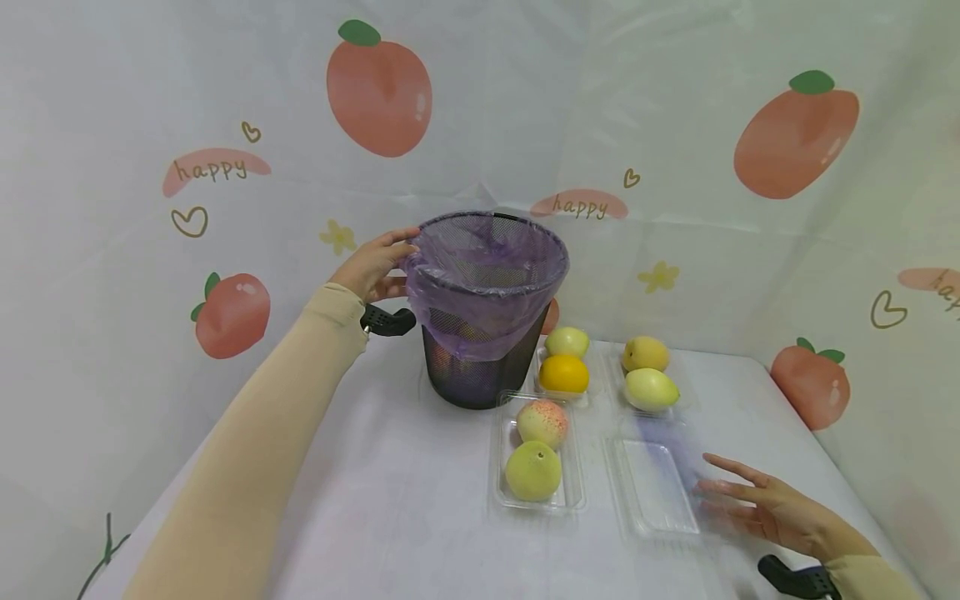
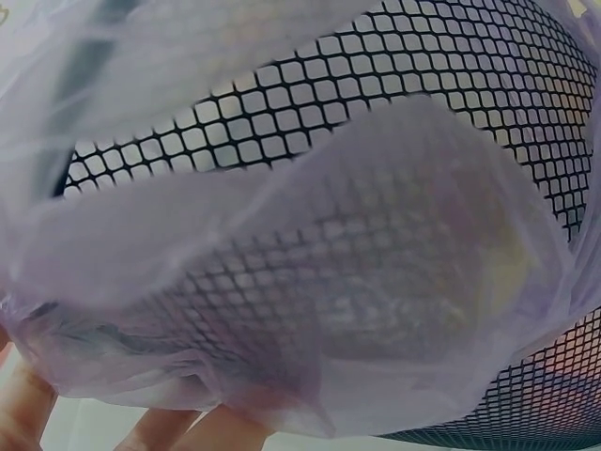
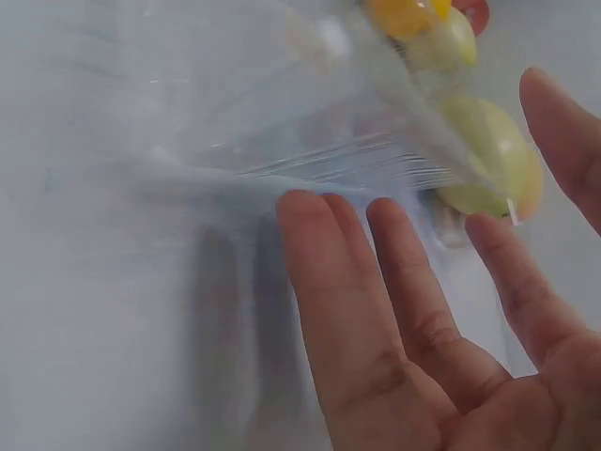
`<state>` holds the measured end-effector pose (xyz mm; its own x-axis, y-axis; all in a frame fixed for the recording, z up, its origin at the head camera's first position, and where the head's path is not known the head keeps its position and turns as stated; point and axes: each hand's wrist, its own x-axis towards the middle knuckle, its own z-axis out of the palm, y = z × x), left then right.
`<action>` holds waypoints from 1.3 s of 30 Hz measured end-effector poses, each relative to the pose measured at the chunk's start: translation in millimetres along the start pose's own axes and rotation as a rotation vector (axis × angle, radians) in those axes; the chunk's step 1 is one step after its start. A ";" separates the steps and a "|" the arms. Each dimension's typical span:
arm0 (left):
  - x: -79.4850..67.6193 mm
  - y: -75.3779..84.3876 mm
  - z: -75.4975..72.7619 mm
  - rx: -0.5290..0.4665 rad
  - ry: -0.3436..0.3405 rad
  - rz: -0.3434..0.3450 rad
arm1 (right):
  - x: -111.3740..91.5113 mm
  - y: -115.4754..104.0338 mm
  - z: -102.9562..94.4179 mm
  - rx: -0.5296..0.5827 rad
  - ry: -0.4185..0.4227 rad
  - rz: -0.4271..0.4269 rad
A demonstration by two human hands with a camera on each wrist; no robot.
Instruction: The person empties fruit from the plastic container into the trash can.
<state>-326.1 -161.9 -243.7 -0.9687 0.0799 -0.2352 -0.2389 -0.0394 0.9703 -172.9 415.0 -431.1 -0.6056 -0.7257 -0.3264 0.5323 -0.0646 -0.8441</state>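
A black mesh bin [image 1: 480,375] stands upright, lined with a thin purple plastic bag [image 1: 480,321] folded over its rim. My left hand [image 1: 377,265] touches the bin's left side at the rim, fingers against the bag; in the left wrist view its fingers [image 2: 155,430] show under the bag's edge. Fingers spread and holding nothing, my right hand [image 1: 776,510] hovers at the right of a clear plastic tray [image 1: 660,525]. A bluish blur [image 1: 663,442] shows over that tray. In the right wrist view, my fingertips lie right at clear plastic [image 3: 310,160].
Nearest the bin, one clear tray [image 1: 575,492] holds a peach [image 1: 542,423] and a green round fruit [image 1: 533,472]. Behind it sit an orange fruit [image 1: 564,374] and a pale green one [image 1: 567,342]. Two yellowish fruits [image 1: 651,390] lie farther right. A printed cloth backs the table.
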 end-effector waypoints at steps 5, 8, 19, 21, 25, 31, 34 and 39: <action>-0.1 0.2 0.1 0.000 -0.007 0.000 | -6.5 -12.7 0.2 0.006 0.022 -0.047; -0.8 1.0 -0.1 0.001 -0.007 -0.002 | -8.1 -21.8 0.8 0.025 0.009 -0.106; -4.0 2.7 0.0 0.017 0.001 -0.009 | 14.8 -53.3 31.3 0.027 -0.061 -0.250; -4.0 2.4 0.1 0.014 -0.001 -0.008 | 22.3 -56.7 41.9 -0.021 -0.015 -0.243; -3.2 1.9 -0.3 0.011 0.000 -0.005 | 39.1 -60.8 63.1 -0.137 0.075 -0.235; -3.0 2.1 -0.2 0.007 0.002 -0.007 | 63.8 -62.0 88.4 -0.244 0.147 -0.206; -2.7 2.3 -0.3 0.011 -0.002 -0.007 | 75.7 -60.6 98.6 -0.273 0.201 -0.165; -1.9 2.0 -0.1 0.014 -0.001 -0.005 | 93.7 -57.5 110.5 -0.290 0.262 -0.088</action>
<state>-324.7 -162.3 -241.4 -0.9675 0.0805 -0.2398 -0.2424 -0.0247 0.9699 -194.9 275.0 -366.2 -0.7919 -0.5241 -0.3132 0.3053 0.1044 -0.9465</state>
